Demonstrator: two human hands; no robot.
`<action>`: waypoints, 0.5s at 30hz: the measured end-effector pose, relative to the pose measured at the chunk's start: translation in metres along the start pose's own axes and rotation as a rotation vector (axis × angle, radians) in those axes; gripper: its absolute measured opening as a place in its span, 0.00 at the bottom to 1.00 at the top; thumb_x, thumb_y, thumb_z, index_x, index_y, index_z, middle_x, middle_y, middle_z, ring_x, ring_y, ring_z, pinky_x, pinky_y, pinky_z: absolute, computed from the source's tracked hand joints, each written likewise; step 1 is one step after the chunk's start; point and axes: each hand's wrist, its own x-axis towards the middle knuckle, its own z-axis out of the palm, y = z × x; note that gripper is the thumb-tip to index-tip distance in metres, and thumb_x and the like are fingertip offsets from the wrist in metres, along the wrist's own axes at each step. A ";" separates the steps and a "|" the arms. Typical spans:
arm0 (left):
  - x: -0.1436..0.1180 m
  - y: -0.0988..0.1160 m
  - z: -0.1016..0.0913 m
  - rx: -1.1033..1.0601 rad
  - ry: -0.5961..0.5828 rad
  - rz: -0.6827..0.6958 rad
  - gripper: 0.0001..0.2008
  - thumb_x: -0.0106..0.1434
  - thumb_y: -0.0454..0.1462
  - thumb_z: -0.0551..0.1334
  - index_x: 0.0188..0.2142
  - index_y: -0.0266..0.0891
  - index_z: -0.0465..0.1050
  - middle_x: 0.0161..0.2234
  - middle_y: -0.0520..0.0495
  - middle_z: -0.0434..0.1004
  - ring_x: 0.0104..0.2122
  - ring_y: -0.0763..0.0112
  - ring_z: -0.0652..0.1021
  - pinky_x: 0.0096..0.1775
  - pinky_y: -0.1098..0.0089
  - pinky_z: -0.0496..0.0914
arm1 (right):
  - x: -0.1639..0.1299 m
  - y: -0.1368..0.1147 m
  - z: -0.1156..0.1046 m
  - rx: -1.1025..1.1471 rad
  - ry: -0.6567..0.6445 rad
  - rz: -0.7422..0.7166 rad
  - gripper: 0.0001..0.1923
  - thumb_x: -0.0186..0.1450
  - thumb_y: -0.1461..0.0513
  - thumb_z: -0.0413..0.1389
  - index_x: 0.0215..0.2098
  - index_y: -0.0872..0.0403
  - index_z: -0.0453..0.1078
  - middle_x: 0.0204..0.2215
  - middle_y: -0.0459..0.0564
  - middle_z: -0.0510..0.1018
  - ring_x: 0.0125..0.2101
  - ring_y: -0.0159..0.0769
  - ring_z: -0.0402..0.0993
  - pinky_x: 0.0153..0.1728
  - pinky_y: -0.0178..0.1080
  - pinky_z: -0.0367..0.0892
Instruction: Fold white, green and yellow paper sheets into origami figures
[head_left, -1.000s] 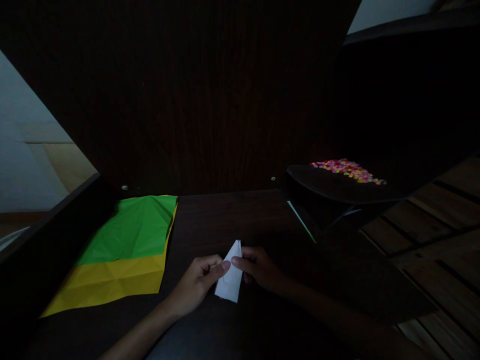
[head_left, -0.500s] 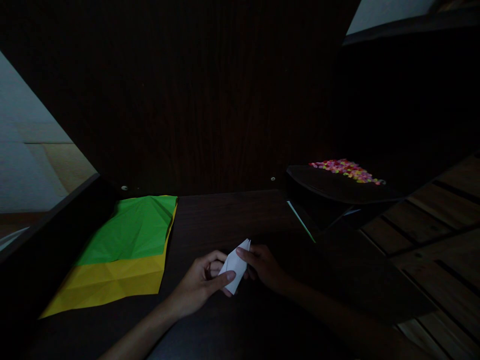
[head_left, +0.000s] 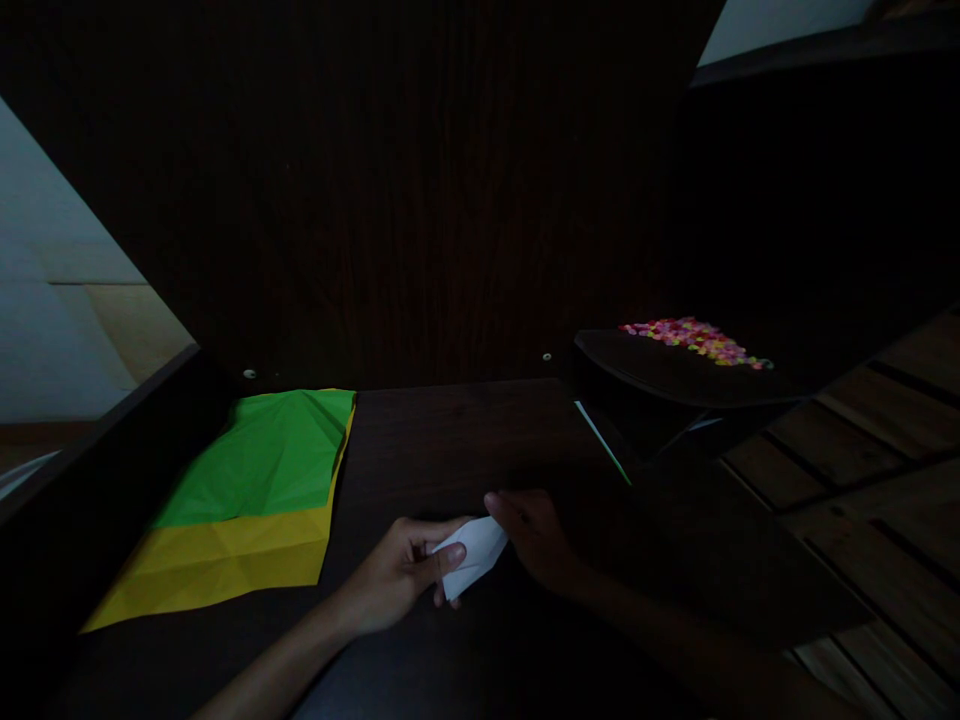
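A small piece of folded white paper (head_left: 475, 558) is held low over the dark table, tilted with one end up to the right. My left hand (head_left: 394, 578) grips its left end, thumb on top and fingers underneath. At the upper right end, my right hand (head_left: 538, 540) has its curled fingers against the paper, with the thumb at the top edge. Shadow hides part of the right fingers. To the left lies a creased green paper sheet (head_left: 262, 455) over a yellow paper sheet (head_left: 225, 570).
A tall dark wooden panel (head_left: 420, 220) rises behind the table (head_left: 450, 430). At right, a dark rounded ledge (head_left: 637, 372) bears a pile of small pink, red and yellow pieces (head_left: 701, 342). A thin pale strip (head_left: 602, 442) lies below it. Wooden slats (head_left: 892, 570) show at far right.
The white paper has turned from steep to flatter, its right end lower. My right thumb has come off its face to the top edge; my left hand keeps its grip.
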 end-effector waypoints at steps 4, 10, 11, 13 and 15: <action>0.000 -0.003 0.000 0.026 -0.010 -0.011 0.20 0.66 0.44 0.57 0.52 0.37 0.73 0.25 0.50 0.72 0.21 0.75 0.70 0.23 0.75 0.62 | -0.002 -0.002 -0.001 -0.028 -0.025 -0.043 0.26 0.68 0.50 0.45 0.15 0.53 0.51 0.15 0.40 0.53 0.17 0.26 0.51 0.19 0.33 0.47; 0.001 -0.004 0.001 -0.035 0.185 0.038 0.19 0.63 0.43 0.61 0.52 0.41 0.66 0.39 0.48 0.70 0.24 0.77 0.72 0.23 0.76 0.63 | 0.000 -0.001 -0.002 -0.029 0.033 -0.018 0.26 0.67 0.50 0.46 0.15 0.54 0.51 0.15 0.40 0.52 0.17 0.26 0.50 0.18 0.33 0.47; 0.001 -0.003 0.000 -0.038 0.205 0.057 0.17 0.63 0.43 0.62 0.49 0.41 0.66 0.38 0.49 0.69 0.24 0.77 0.71 0.23 0.76 0.63 | 0.001 0.001 -0.002 -0.026 0.055 -0.004 0.27 0.67 0.50 0.46 0.15 0.53 0.50 0.15 0.40 0.51 0.17 0.26 0.49 0.18 0.33 0.46; 0.001 -0.002 -0.001 -0.005 0.221 0.093 0.11 0.63 0.42 0.61 0.42 0.40 0.67 0.33 0.52 0.68 0.24 0.78 0.69 0.24 0.77 0.62 | 0.003 0.003 -0.002 -0.017 0.091 0.029 0.27 0.66 0.49 0.47 0.14 0.53 0.48 0.15 0.40 0.49 0.17 0.25 0.47 0.18 0.33 0.46; 0.001 0.000 -0.002 0.055 0.215 0.144 0.08 0.63 0.41 0.61 0.36 0.39 0.68 0.31 0.52 0.68 0.27 0.76 0.69 0.28 0.75 0.64 | 0.004 0.004 -0.002 -0.004 0.112 0.065 0.28 0.66 0.48 0.47 0.14 0.53 0.47 0.15 0.40 0.48 0.17 0.26 0.46 0.18 0.33 0.46</action>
